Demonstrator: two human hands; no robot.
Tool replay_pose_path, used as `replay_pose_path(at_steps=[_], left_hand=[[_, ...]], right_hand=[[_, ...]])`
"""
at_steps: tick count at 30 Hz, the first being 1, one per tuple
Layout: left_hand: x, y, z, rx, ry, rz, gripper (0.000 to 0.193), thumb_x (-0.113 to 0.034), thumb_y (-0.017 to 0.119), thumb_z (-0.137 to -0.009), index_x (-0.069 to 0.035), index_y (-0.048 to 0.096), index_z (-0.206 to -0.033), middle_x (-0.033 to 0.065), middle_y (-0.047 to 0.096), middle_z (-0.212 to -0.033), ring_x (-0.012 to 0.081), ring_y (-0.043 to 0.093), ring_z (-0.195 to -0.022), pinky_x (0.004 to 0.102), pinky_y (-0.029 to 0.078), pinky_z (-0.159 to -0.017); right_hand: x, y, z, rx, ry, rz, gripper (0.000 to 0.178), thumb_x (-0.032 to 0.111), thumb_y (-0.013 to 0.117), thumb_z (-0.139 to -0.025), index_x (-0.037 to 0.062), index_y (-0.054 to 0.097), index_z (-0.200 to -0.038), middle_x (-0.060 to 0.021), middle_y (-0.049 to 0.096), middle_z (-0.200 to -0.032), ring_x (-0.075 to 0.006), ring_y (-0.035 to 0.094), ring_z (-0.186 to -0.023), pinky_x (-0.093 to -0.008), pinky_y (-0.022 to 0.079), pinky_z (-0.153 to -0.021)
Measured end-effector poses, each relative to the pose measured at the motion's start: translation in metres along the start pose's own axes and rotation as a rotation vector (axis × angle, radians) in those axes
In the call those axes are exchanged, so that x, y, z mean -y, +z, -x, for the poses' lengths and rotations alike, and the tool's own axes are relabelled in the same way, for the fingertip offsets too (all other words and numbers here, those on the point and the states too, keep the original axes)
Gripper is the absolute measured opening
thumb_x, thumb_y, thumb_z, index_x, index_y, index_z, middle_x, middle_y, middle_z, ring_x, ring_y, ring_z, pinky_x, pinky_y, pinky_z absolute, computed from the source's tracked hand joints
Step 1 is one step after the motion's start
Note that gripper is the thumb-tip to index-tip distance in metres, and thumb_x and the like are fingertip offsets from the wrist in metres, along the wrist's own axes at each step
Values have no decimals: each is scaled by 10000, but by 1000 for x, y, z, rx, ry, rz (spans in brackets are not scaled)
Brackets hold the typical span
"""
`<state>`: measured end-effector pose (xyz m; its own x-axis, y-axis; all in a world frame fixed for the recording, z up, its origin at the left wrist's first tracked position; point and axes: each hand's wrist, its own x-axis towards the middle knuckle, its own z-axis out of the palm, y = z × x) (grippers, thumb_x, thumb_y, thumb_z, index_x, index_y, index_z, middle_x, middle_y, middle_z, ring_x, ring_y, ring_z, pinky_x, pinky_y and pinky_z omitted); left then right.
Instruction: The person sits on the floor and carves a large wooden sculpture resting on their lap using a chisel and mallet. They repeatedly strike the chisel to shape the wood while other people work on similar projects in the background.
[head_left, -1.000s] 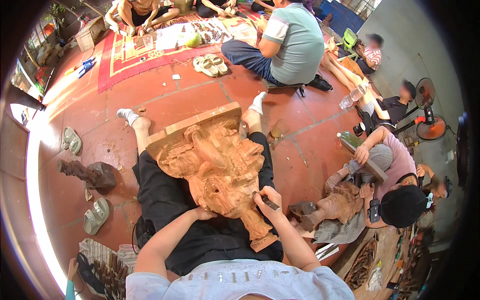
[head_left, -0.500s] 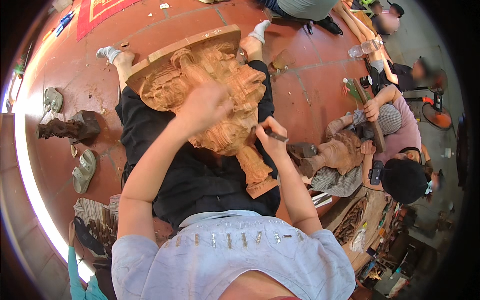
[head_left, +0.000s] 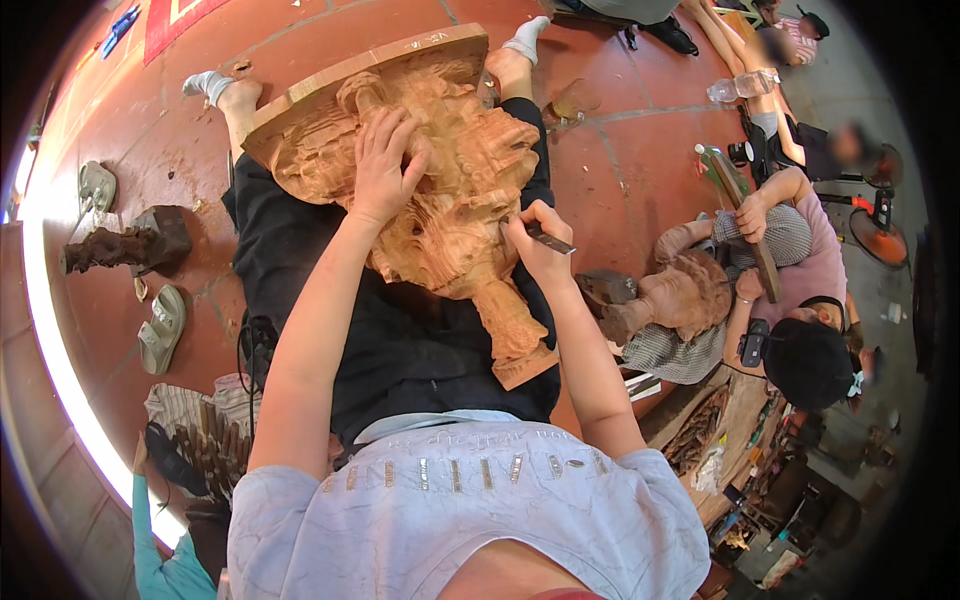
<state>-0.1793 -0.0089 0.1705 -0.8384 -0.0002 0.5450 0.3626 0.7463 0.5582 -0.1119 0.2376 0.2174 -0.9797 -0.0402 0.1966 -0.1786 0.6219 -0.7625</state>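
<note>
A large pale-orange wood carving [head_left: 455, 215], cut in deep relief, lies across my lap between my legs. Its broad flat base points away from me, and a narrower squared end comes toward my right thigh. My left hand [head_left: 388, 165] lies on the upper part of the carving, fingers spread and nothing seen in them. At the right edge of the wood my right hand [head_left: 538, 243] is closed around a carving chisel [head_left: 552, 239]. The dark end of the tool sticks out past the fingers; its working tip is hidden.
On my right a co-worker in a dark cap [head_left: 818, 362] handles a wooden bar [head_left: 752, 228] over another carving [head_left: 680, 295]. Sandals [head_left: 163, 330] and a dark wood piece [head_left: 130, 248] sit to my left. Many tools [head_left: 212, 440] lie lower left. A plastic bottle [head_left: 742, 86] is far right.
My left hand has moved left and away from me, from a blurred curled shape over the carving to spread fingers resting on it. My right hand keeps the chisel at the right edge.
</note>
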Motion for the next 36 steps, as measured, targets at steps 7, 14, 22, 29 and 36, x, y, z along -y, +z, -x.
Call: replay_pose_path(at_steps=[7,14,22,29,36], left_hand=[[24,-4,-51,143,-139,14,236,-258,577,-874,-30,633,-858,117,610,-858,309,557,-882,425,385,-863],[24,9,-53,57,-151,-25,258,-277,572,-866,-37,655,-821,118,624,-810,307,563,-844,402,386,-786],[8,18,-65,143,-308,-180,332,-342,529,-857,-54,693,-875,130,667,-878,310,572,-895,443,363,-880],[7,18,-67,185,-316,-214,325,-323,505,-866,-61,696,-885,133,668,-898,305,571,-922,432,354,-898],[4,17,-70,229,-350,-213,325,-322,498,-864,-59,689,-887,143,665,-908,304,569,-929,428,347,-903]], right_hand=[[0,-3,11,-5,-111,-9,228,0,663,-724,29,443,-674,-95,476,-621,-262,499,-606,-358,413,-550],[-2,-2,14,1,-96,83,226,2,658,-728,30,439,-682,-96,484,-633,-258,501,-624,-364,410,-573],[-7,-1,8,9,25,-35,214,22,659,-748,26,456,-681,-94,483,-597,-200,493,-538,-313,401,-528],[-7,1,1,39,139,-135,196,36,650,-772,21,478,-680,-74,489,-561,-115,481,-512,-277,394,-502],[-17,-5,11,13,2,-89,180,37,647,-795,18,499,-694,-49,507,-585,-83,447,-528,-258,385,-503]])
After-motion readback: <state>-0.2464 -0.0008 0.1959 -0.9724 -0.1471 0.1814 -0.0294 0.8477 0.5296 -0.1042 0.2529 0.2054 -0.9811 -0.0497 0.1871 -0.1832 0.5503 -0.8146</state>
